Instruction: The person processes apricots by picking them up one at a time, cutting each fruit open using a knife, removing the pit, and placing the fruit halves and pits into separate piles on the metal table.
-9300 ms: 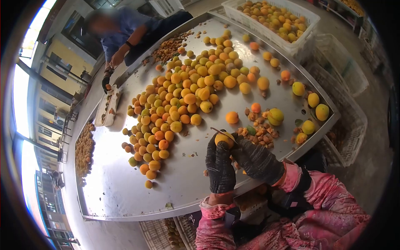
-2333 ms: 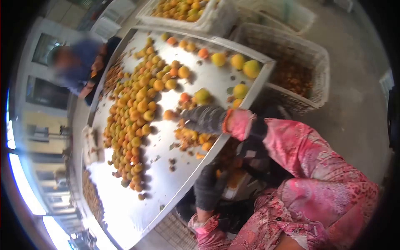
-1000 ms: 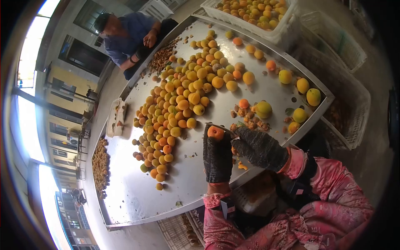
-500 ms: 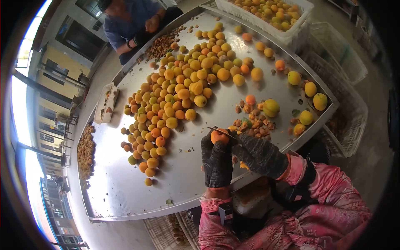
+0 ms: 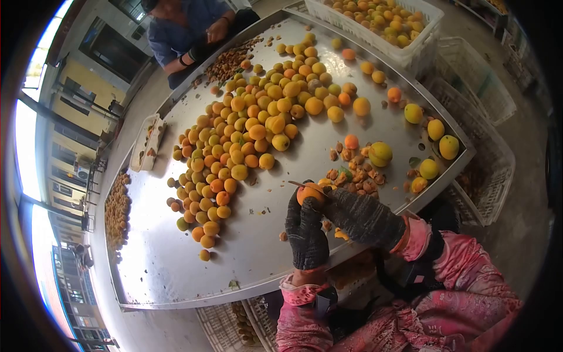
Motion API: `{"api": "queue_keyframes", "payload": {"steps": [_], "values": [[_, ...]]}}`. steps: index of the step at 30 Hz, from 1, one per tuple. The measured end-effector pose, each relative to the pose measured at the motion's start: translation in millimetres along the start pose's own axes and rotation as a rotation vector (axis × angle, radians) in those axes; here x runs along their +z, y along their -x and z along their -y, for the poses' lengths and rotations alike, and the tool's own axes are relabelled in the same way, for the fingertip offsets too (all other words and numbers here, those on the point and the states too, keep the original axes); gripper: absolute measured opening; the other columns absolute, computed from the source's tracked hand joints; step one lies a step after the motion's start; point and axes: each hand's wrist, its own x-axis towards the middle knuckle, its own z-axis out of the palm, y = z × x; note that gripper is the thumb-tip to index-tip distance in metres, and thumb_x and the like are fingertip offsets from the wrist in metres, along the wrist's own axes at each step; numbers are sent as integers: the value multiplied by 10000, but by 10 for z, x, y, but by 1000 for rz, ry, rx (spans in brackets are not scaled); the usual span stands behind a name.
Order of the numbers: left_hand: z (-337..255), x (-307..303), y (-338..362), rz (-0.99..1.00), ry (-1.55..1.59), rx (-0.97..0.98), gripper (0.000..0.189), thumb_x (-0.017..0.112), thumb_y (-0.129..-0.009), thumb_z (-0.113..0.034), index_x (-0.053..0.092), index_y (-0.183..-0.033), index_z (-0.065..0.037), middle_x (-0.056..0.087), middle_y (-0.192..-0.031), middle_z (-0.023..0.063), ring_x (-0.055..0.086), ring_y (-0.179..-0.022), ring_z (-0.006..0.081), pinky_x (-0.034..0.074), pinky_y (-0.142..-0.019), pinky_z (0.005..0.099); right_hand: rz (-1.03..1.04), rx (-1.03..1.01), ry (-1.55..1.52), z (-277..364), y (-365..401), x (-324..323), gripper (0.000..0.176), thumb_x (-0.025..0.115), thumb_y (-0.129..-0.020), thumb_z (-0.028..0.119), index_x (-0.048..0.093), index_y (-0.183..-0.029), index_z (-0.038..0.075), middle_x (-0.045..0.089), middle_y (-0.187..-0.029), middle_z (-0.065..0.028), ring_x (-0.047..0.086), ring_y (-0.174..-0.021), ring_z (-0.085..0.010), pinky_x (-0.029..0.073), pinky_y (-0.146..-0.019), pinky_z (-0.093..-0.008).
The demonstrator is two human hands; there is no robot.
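Observation:
My left hand (image 5: 306,237), in a dark knitted glove, is closed around an orange apricot (image 5: 309,195) above the near side of the metal table (image 5: 193,276). In the same kind of glove, my right hand (image 5: 365,218) grips a small knife; its thin blade (image 5: 297,183) lies across the top of the apricot. The knife's handle is hidden in the fingers. Just beyond my right hand lies a heap of brown apricot pits (image 5: 366,183). A large heap of whole apricots (image 5: 252,123) covers the table's middle.
Several yellow-green apricots (image 5: 448,146) sit by the table's right corner. A white crate (image 5: 431,32) full of apricots stands at the far edge. Another person (image 5: 187,35) is at the far left side, near more pits (image 5: 226,67). A white tray (image 5: 141,149) rests on the left.
The apricot has turned slightly in my left hand, and the blade lies at a slightly different angle on it. The view has shifted a little.

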Motion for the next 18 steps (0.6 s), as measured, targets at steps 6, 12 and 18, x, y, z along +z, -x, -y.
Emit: {"api": "queue_keyframes", "payload": {"steps": [6,12,18], "values": [[-107,-111,-58,124,110,-241,454,493,-899,-356,482,-1166,13,591,-1022,141,559,-905,173,446,-807,285,-9,118,-178,67,34,29,394,520,-797,93,493,-1178,-3,439,-1253,-240,488,-1118,-339,428,-902,-391],[-32,-160,-111,112,-85,121,484,481,-902,-369,463,-1182,26,589,-1016,150,570,-920,200,451,-827,307,13,-133,143,-76,49,83,419,559,-769,84,499,-1175,6,444,-1246,-235,481,-1121,-350,421,-914,-394],[-17,-56,-15,-13,16,-117,486,461,-910,-385,466,-1179,20,586,-1000,104,565,-909,177,453,-805,290,-45,165,-260,117,-5,131,392,547,-768,89,525,-1147,-5,476,-1221,-210,505,-1098,-342,431,-904,-412]]}}
